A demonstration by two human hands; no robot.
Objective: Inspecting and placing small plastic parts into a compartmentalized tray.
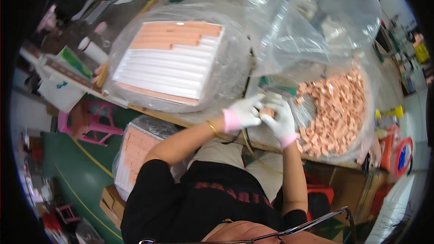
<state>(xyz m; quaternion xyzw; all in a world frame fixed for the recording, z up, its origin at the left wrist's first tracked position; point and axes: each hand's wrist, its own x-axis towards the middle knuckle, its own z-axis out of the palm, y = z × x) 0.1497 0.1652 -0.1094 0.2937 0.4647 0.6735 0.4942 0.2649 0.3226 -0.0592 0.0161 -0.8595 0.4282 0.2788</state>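
The right hand (279, 117), in a white glove with a pink cuff, grasps a small copper-coloured block (267, 112) between thumb and fingers, just above the front of the table (196, 116). The left hand (247, 112), gloved alike, brings its fingertips up to it; whether they pinch the block too, I cannot tell. Holding it between both hands, close to the body, probably keeps it steady and easy to see. Just beyond the fingers lies a green object (280, 87), too blurred to name. Beside the right hand, a loose pile of blocks (337, 117) spreads over clear plastic, presumably put there for short reaches. To the left, a white tray (162, 65) lies on a plastic bag (235, 70), perhaps for protection; its ridges seem to keep the copper-coloured strips (178, 29) in straight rows. Farther back, a clear plastic sheet (289, 22) lies crumpled.
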